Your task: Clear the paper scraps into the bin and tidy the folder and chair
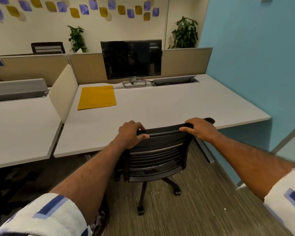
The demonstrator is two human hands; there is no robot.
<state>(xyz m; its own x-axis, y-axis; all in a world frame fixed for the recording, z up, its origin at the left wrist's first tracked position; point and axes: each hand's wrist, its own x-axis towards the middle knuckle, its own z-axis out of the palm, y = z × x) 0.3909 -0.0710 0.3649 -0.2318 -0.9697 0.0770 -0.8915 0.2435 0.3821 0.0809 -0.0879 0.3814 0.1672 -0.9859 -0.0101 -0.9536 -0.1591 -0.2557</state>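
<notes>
A black mesh office chair point(156, 157) stands at the front edge of the grey desk point(177, 108), its backrest toward me and its seat hidden under the desktop. My left hand point(131, 135) grips the top left of the backrest. My right hand point(200, 128) grips the top right of it. A yellow folder point(97, 97) lies flat and closed at the desk's back left corner. No paper scraps or bin are in view.
A dark monitor point(131, 59) stands at the back of the desk beside a cable tray point(174, 80). A beige divider point(64, 92) separates a second desk point(20, 130) on the left. A blue wall point(254, 57) closes the right side. Carpet lies below.
</notes>
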